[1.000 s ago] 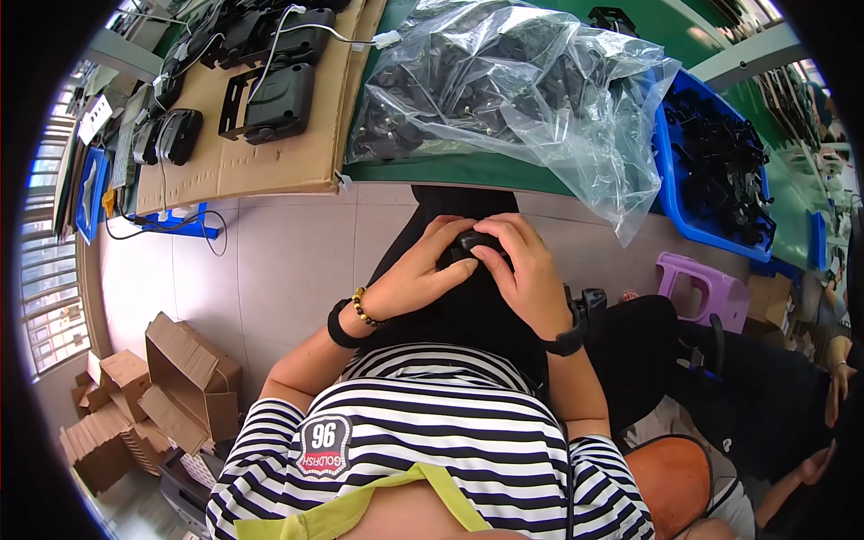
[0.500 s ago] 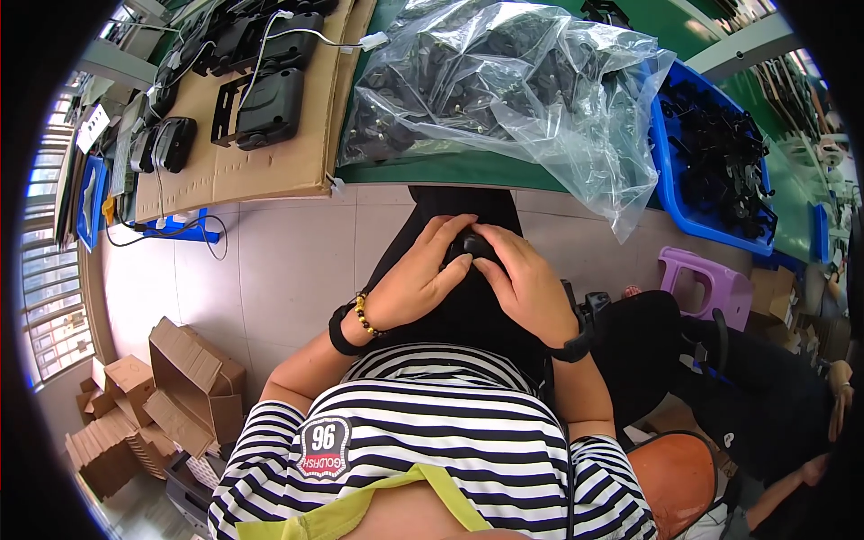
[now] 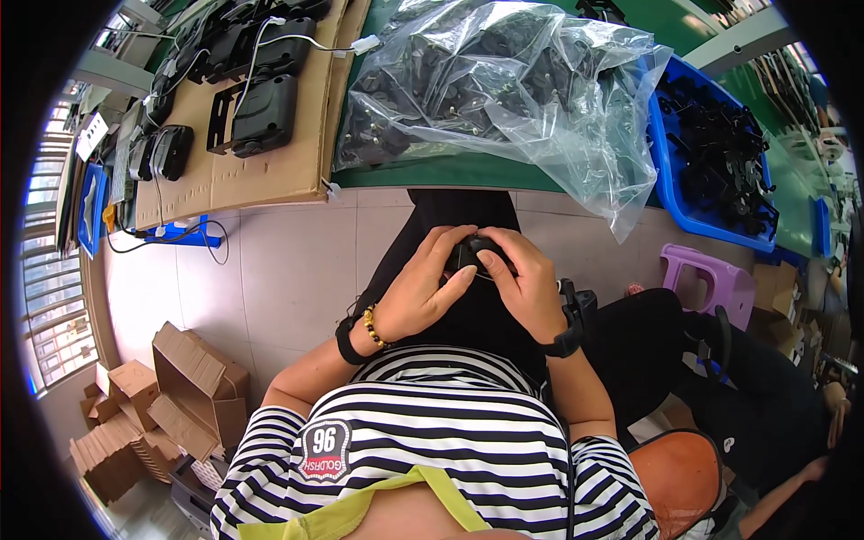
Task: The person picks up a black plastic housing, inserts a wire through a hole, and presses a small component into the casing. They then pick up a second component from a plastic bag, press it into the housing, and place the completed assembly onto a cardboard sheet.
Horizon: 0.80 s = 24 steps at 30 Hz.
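Over my lap, both hands are closed round a small black plastic part (image 3: 469, 254); the fingers cover most of it, so its exact kind cannot be made out. My left hand (image 3: 421, 281) wraps its left side, with the thumb angled across the near face. My right hand (image 3: 526, 281) grips the right side, its thumb pressing on the top. Beyond them, on the green table (image 3: 540, 171), lies a clear plastic bag (image 3: 504, 81) full of small black parts.
Black devices with brackets and white cables (image 3: 265, 112) rest on a cardboard sheet (image 3: 234, 184) at the left. A blue bin (image 3: 670, 193) of black brackets stands right. Below are a purple stool (image 3: 715, 279), cardboard boxes (image 3: 193, 382) and a seated co-worker's dark-clothed leg (image 3: 621, 342).
Both hands have shifted slightly; the right thumb now lies on top of the black part, and more of the part shows between the hands.
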Each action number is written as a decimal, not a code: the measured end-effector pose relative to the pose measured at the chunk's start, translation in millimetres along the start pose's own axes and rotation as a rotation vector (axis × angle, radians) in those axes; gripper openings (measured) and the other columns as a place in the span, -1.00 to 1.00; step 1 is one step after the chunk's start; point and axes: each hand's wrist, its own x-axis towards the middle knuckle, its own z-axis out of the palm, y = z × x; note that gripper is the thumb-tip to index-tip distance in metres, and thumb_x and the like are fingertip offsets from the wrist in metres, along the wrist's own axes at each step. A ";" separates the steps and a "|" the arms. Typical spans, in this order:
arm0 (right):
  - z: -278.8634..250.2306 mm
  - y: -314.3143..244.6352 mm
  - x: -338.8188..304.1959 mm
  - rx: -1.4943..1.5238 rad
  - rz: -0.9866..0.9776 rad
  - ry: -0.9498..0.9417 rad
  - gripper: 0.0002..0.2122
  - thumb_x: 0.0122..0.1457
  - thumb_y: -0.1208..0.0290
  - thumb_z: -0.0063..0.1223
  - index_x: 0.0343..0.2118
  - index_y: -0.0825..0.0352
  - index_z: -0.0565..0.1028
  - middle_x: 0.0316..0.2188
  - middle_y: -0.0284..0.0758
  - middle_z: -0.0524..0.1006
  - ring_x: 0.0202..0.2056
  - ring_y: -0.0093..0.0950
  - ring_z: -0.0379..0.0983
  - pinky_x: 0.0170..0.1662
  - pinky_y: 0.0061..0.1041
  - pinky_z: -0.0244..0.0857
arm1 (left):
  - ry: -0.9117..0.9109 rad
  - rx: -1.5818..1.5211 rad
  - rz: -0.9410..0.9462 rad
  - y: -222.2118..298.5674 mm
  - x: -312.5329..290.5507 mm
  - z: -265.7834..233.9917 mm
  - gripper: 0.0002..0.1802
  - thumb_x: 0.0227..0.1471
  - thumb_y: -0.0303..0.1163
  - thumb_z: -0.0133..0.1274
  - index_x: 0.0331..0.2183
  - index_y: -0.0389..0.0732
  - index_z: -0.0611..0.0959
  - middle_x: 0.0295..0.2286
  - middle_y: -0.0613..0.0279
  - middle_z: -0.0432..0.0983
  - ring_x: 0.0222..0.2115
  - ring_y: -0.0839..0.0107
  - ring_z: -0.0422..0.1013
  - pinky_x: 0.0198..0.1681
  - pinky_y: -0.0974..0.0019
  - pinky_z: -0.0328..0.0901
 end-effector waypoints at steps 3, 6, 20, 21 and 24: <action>-3.0 -5.0 -0.6 0.067 0.016 -0.008 -0.68 0.34 0.38 0.15 0.06 0.45 0.49 -0.08 -0.10 0.61 -0.10 -0.17 0.59 -0.15 -0.37 0.50 | 0.002 0.000 -0.018 3.0 -0.6 0.8 -0.41 0.32 -0.26 -0.04 0.27 -0.31 0.30 0.11 -0.15 0.31 0.09 -0.02 0.36 0.18 0.13 0.27; -6.6 -11.9 -2.1 0.200 0.056 -0.022 -0.70 0.37 0.40 0.10 0.09 0.44 0.49 -0.06 -0.12 0.61 -0.12 -0.29 0.61 -0.11 -0.45 0.49 | 0.004 -0.013 -0.021 4.1 -2.0 0.7 -0.42 0.32 -0.27 -0.03 0.26 -0.31 0.30 0.12 -0.17 0.29 0.11 -0.04 0.34 0.20 0.12 0.26; -14.8 -10.6 -11.6 0.160 0.121 -0.099 -0.67 0.35 0.47 0.10 0.14 0.44 0.46 0.03 -0.14 0.57 -0.06 -0.38 0.59 -0.05 -0.47 0.52 | 0.052 0.091 0.036 3.2 -5.0 9.8 -0.41 0.28 -0.26 0.08 0.24 -0.29 0.35 0.10 -0.14 0.30 -0.02 -0.04 0.45 -0.05 0.21 0.52; -15.0 -9.8 -11.7 0.180 0.124 -0.100 -0.67 0.35 0.47 0.10 0.14 0.44 0.46 0.03 -0.14 0.57 -0.07 -0.38 0.60 -0.05 -0.47 0.52 | 0.063 0.119 0.043 2.1 -4.9 10.8 -0.40 0.28 -0.25 0.08 0.24 -0.29 0.35 0.10 -0.15 0.30 -0.02 -0.05 0.45 -0.05 0.20 0.52; -7.9 -1.9 -10.1 0.002 0.089 -0.072 -0.67 0.35 0.48 0.11 0.13 0.44 0.47 0.02 -0.15 0.58 -0.07 -0.39 0.60 -0.07 -0.49 0.52 | 0.061 0.124 0.030 0.8 -5.3 12.3 -0.40 0.28 -0.25 0.09 0.24 -0.28 0.35 0.10 -0.15 0.30 -0.02 -0.05 0.44 -0.05 0.19 0.51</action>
